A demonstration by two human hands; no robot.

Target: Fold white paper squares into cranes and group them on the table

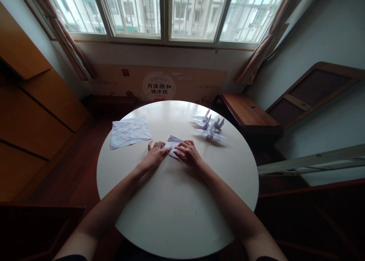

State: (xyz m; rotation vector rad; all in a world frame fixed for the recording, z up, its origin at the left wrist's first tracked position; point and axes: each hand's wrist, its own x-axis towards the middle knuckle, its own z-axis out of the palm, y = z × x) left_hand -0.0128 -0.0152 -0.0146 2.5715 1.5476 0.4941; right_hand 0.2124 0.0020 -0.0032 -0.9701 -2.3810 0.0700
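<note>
A small piece of folded paper (172, 144) lies flat on the white round table (171, 207), with a darker flap pointing away from me. My left hand (155, 154) grips its left side, the thumb lying on top and the other fingers curled near the edge. On the right side, my right hand (188, 153) has its bent fingers on the paper; the lower part is partly covered by that hand. Several folded paper cranes (210, 134) stand close together beyond my right hand. Left of my left hand rests a creased, unfolded sheet of paper (130, 132).
Beyond the table's far edge is a wall with a printed banner (185, 78) under barred windows. A wooden bench (248, 109) stands to the right of the table, and orange-brown cabinets (31, 128) line the left. A framed panel (316, 89) leans at the right wall.
</note>
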